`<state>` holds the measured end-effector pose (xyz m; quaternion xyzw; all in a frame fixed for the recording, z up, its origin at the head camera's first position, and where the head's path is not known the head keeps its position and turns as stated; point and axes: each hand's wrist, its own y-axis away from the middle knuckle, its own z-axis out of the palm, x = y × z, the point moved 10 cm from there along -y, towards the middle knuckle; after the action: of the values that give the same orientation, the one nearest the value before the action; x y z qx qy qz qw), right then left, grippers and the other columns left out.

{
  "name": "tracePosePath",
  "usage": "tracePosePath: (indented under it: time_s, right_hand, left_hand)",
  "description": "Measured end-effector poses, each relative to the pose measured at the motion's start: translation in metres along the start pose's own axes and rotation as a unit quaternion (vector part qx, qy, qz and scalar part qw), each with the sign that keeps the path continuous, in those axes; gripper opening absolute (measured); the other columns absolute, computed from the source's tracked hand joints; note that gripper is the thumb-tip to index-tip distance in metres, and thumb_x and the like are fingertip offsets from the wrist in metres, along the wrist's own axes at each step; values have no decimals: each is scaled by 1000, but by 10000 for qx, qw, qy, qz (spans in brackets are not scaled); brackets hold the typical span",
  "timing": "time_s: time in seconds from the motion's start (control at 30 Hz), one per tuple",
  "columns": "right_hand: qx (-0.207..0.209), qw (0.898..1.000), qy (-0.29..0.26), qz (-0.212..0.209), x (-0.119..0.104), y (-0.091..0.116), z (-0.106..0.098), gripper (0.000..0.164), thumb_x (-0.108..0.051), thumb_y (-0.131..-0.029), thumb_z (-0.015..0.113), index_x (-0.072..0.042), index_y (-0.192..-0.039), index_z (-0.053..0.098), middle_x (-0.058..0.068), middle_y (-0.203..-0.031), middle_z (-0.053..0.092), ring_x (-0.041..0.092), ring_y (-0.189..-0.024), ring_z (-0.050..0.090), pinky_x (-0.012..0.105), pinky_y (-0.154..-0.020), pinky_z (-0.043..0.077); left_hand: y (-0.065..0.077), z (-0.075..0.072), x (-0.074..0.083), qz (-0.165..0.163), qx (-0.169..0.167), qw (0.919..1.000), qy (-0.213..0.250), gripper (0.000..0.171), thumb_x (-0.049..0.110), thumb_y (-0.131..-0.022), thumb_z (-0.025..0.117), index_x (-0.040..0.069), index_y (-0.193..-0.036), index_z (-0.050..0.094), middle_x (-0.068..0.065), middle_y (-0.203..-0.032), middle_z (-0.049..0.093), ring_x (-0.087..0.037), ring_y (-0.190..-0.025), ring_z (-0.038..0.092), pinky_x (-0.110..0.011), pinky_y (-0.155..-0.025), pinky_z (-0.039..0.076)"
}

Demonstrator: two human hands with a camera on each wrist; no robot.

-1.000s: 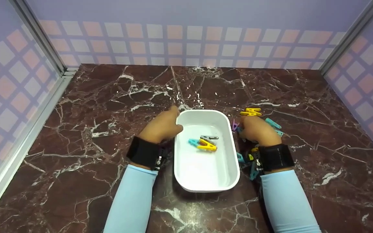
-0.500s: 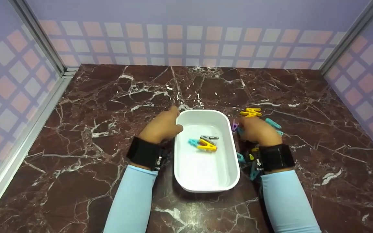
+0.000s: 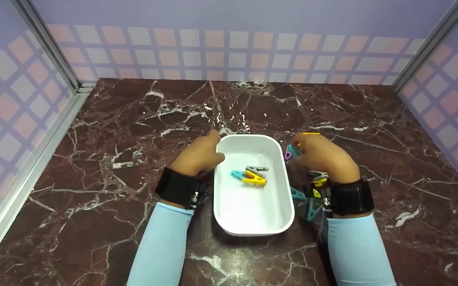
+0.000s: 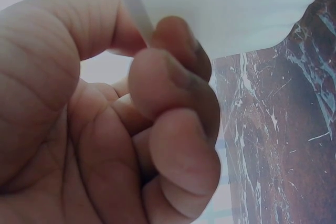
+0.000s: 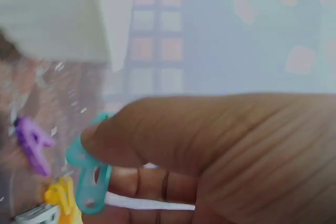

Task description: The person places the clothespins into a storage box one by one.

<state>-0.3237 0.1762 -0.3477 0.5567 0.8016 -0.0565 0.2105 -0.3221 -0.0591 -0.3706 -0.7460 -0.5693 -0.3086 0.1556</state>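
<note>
My left hand (image 3: 199, 155) grips the left rim of a white tub (image 3: 249, 210), its thumb over the edge and its fingers curled against the outside, as the left wrist view shows. Inside the tub lie a yellow clothespin (image 3: 255, 178), a teal clothespin (image 3: 237, 174) and a grey clothespin (image 3: 257, 169). To the right of the tub, my right hand (image 3: 324, 159) pinches another teal clothespin (image 5: 84, 182) between thumb and fingers, above the table. Close under it a purple clothespin (image 5: 32, 148) lies on the table, with a yellow clothespin (image 5: 65, 198) nearby.
More clothespins lie right of the tub, partly under the right wrist: a teal one (image 3: 313, 210), another beside the tub wall, and a yellow one (image 3: 319, 182). Patterned panels (image 3: 237, 51) enclose the marble table (image 3: 133, 119) at the back and sides.
My right hand has picked up a teal clothespin and shifted slightly up and right, now covering part of the yellow clothespins behind it. The left hand and tub have stayed put.
</note>
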Motion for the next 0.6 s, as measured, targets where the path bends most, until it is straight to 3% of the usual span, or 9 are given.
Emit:
tracePosePath:
  time_s: [0.17, 0.43, 0.6]
  right_hand:
    - [188, 9995, 47, -259, -18, 7, -9, 35, -6, -76, 74, -5, -109, 62, 8, -88, 61, 25, -78, 55, 42, -72, 47]
    - [270, 9975, 276, -587, -40, 11, -10, 44, -4, -81, 70, -5, -125, 61, 11, -104, 63, 27, -88, 57, 44, -78, 48]
    - [512, 9931, 339, -995, -52, 12, -12, 41, -2, -82, 67, -5, -123, 61, 9, -101, 61, 26, -86, 55, 42, -76, 47]
  left_hand:
    - [0, 0, 0, 9, 13, 10000, -66, 49, 9, -83, 58, -4, -128, 43, -23, -110, 63, -33, -93, 59, -44, -83, 49]
    - [2, 0, 1, -33, -31, 10000, -71, 52, 10, -85, 56, -5, -132, 43, -23, -114, 62, -33, -96, 57, -45, -87, 47]
    - [1, 0, 1, 5, 6, 10000, -89, 49, 10, -84, 56, -5, -129, 44, -22, -111, 62, -33, -96, 58, -46, -87, 48]
